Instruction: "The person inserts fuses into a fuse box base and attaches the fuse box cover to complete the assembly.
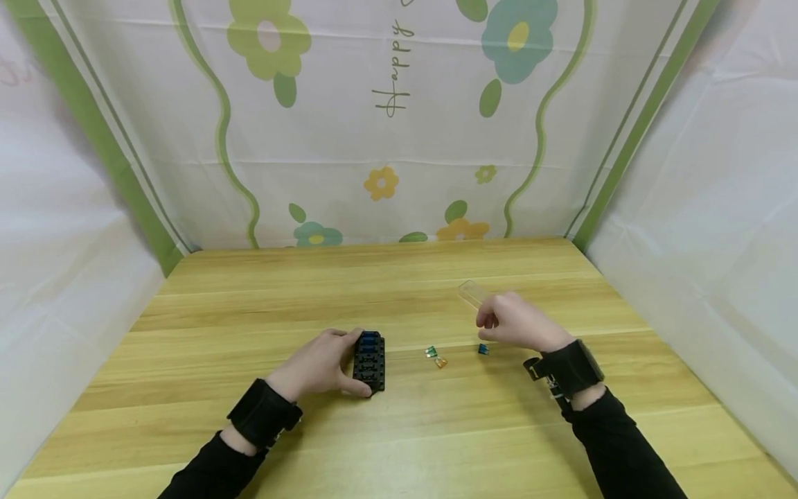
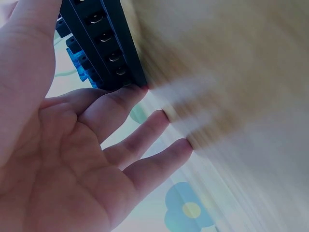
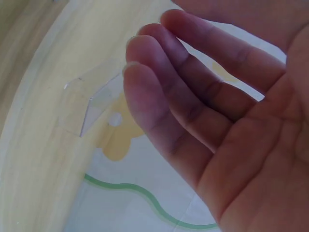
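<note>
A black fuse box (image 1: 370, 378) stands on the table, with blue blade fuses (image 1: 369, 340) seated at its far end. My left hand (image 1: 318, 364) grips it, thumb at the near end and a forefinger at the far end; in the left wrist view the fuse box (image 2: 105, 36) shows its side beside the thumb. My right hand (image 1: 517, 322) is over the table with its fingers loosely bent, fingertips close to a loose blue blade fuse (image 1: 483, 348). Nothing shows between those fingers (image 3: 149, 96) in the right wrist view.
A green blade fuse (image 1: 431, 352) and an orange blade fuse (image 1: 441, 362) lie between the hands. Beyond the right hand lies a clear plastic cover (image 1: 472, 291). A flowered curtain (image 1: 399, 138) hangs at the back edge of the wooden table (image 1: 312, 277), with white cloth on both sides.
</note>
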A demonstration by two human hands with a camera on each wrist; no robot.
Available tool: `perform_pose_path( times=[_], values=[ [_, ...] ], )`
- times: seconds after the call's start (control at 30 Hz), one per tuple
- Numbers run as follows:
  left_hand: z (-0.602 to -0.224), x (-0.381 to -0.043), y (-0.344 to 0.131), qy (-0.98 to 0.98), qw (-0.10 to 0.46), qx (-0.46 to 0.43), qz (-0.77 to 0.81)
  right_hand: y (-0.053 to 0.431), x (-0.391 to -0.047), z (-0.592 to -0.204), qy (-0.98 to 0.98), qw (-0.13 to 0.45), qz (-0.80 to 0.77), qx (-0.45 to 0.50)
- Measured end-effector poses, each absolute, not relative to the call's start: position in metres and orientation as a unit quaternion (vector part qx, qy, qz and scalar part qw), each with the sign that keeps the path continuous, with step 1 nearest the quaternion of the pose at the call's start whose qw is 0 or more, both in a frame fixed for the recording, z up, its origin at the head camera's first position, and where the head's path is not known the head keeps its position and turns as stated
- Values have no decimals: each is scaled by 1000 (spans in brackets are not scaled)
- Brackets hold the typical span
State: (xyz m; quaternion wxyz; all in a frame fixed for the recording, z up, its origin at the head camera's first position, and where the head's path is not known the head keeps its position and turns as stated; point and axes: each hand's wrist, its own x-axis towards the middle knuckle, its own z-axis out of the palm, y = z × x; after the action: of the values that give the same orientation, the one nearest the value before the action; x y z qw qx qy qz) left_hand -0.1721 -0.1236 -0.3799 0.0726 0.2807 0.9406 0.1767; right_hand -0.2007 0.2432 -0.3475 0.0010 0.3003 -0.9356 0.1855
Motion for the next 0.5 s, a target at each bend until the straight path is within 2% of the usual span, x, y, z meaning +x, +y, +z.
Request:
perform_pose_path(
  times=[0.5],
  values=[
    [-381, -173, -124, 941, 72, 281, 172, 243, -204, -356, -938, -40, 165, 303]
  ],
)
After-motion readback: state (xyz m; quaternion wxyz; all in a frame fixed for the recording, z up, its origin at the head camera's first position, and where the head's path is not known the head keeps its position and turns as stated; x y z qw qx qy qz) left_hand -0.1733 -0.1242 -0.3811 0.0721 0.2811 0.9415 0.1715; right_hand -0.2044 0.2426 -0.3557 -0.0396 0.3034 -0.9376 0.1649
